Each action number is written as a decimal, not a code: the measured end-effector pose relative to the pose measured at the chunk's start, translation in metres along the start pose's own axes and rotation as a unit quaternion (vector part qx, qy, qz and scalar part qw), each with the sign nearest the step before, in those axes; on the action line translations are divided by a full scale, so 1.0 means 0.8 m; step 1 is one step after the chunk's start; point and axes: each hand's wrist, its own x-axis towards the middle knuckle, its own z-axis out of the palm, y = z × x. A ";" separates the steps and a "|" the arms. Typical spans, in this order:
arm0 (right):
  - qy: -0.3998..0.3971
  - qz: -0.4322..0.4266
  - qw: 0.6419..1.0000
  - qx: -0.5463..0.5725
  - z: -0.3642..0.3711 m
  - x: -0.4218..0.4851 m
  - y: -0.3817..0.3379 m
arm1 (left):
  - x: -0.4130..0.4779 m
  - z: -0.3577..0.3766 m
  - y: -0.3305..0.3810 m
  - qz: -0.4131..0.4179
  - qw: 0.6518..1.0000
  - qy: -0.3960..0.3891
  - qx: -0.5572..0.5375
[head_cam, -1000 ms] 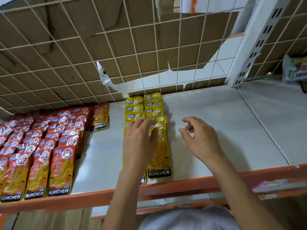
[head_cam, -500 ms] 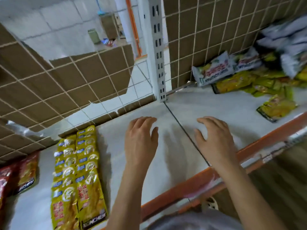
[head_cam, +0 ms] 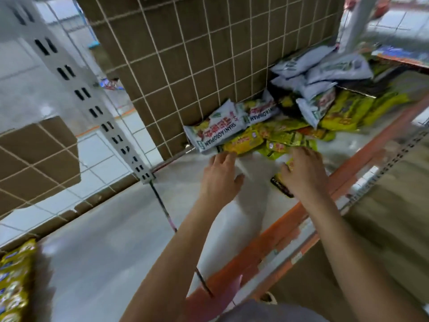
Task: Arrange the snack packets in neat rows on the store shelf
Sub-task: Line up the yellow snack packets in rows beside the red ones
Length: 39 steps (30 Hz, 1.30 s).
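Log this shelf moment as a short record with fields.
Left hand: fingers straight, empty, stretched toward the pile
Right hand: lies on a yellow foil snack packet with a black bottom edge; grip unclear
Loose pile of yellow and white packets: jumbled against the brown wire-grid back panel
White shelf board: orange front rail
Neat row of yellow packets: at the picture's lower left edge

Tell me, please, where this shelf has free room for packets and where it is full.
The widest bare patch is the grey shelf between the yellow row at the left and the left hand, from the wire grid to the orange rail. Crowded: the right end, where loose packets lie heaped against the grid.
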 end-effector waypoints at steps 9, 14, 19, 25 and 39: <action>0.002 -0.096 0.994 -0.057 -0.001 0.104 0.028 | 0.104 0.034 0.016 -0.027 0.996 -0.054 0.059; -0.080 -0.088 0.990 -0.070 0.020 0.133 0.035 | 0.117 0.025 0.031 -0.081 0.989 -0.067 0.104; -0.050 -0.096 0.990 -0.094 0.029 0.138 0.043 | 0.112 0.020 0.047 -0.165 0.984 -0.018 0.060; 0.005 -0.152 0.988 -0.014 0.030 0.119 0.039 | 0.098 0.034 0.059 -0.212 0.958 0.063 -0.184; 0.030 -0.143 0.985 0.094 0.011 0.084 -0.006 | 0.080 0.047 0.062 -0.276 0.734 0.085 -0.615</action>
